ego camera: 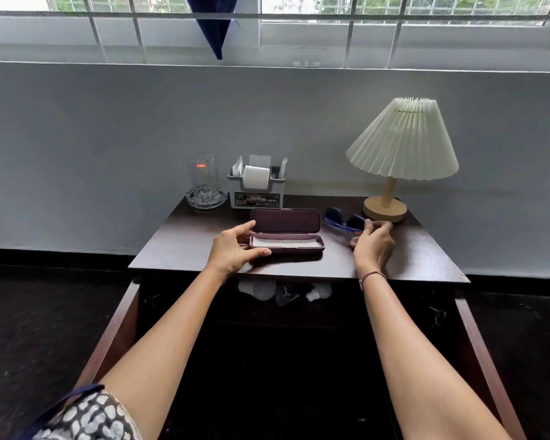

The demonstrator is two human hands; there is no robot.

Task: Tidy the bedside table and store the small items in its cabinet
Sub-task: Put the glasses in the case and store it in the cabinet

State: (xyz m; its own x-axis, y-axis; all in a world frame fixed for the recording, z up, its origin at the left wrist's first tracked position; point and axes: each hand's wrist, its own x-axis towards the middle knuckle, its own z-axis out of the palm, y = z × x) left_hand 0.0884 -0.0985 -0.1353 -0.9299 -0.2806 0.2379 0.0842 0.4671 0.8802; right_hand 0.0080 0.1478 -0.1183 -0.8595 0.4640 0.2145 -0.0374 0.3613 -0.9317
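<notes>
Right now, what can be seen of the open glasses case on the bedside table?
The glasses case is a long, rounded, dark purple box, hard-looking, likely plastic. It lies open on the dark tabletop, front and centre: lid raised at the back, shallow base toward the person, with a pale lining or cloth inside. The left hand holds its left end, thumb along the front edge.

The surface (185, 246) is dark wood with a soft sheen. That glasses case (286, 220) looks like matt plum plastic, with a pale liner (286, 242) inside, cloth or paper, can't tell. The sunglasses (343, 220) are glossy blue plastic. The lamp shade (402, 141) is pleated, paper-like and matt, on a smooth pale wood base (385, 209). The tumbler (203, 174) and ashtray (206, 198) are clear glass.
</notes>
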